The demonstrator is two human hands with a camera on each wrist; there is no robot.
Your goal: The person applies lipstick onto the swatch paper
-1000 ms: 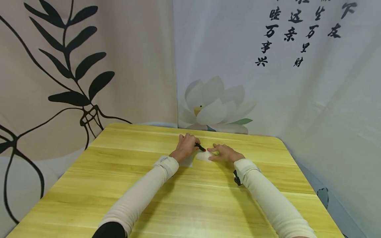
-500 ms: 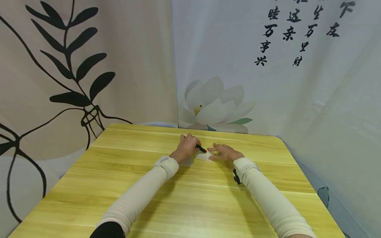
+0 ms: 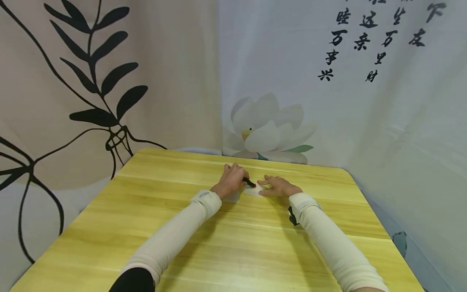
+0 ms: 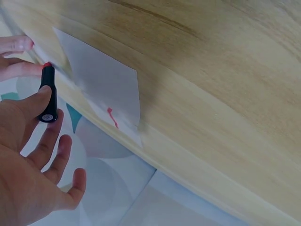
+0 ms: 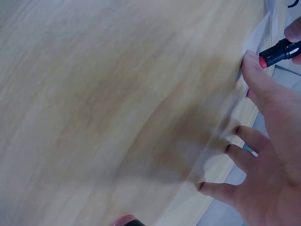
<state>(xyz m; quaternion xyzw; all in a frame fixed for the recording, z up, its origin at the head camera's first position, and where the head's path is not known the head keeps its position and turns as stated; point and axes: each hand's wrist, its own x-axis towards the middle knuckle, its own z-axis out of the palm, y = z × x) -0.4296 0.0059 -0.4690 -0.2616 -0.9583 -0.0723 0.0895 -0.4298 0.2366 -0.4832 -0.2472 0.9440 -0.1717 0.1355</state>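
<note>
Pinching a black, red-tipped stick (image 4: 50,101) in the left hand (image 3: 232,179), over white paper (image 3: 251,192) near the far edge of the table (image 3: 109,227); touching that paper with the right hand (image 3: 279,187), fingers spread; with a red-marked sheet (image 4: 106,75) just beside.

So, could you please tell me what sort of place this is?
It looks like a screened-off indoor work corner: a wood-grain table stands before fabric-like hangings printed with a leafy plant, a pale flower and black characters.
</note>
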